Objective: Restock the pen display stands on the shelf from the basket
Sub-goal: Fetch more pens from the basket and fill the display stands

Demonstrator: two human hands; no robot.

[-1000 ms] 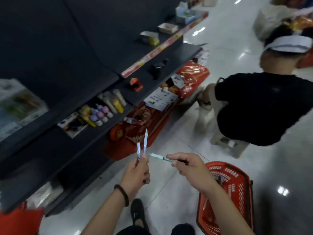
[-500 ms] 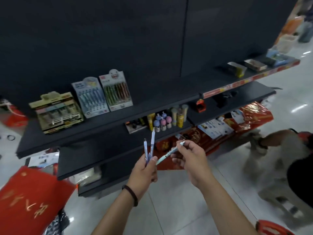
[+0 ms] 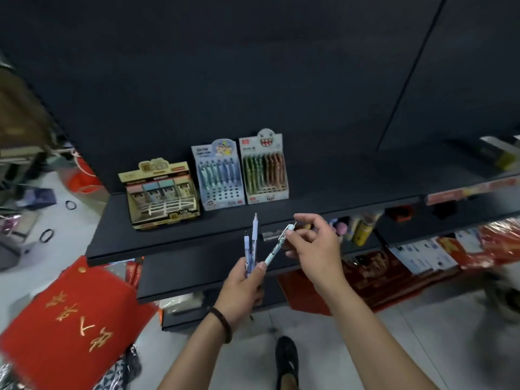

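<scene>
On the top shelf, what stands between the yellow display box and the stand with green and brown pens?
A blue pen stand, only partly filled, stands there. The head view shows it.

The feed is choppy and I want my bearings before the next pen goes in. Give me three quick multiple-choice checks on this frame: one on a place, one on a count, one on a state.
1. Where does the blue stand sit among the three stands on the shelf?
A. left end
B. middle
C. right end

2. How many upright pens does the left hand hold?
A. one
B. four
C. two

3. What is the right hand doing?
A. pinching a pale pen
B. hanging empty
C. pressing flat on the shelf

Answers:
1. B: the yellow stand is on its left and the green stand on its right.
2. C: two bluish barrels rise from the fist.
3. A: its fingertips grip the pale pen near the clip end.
</scene>
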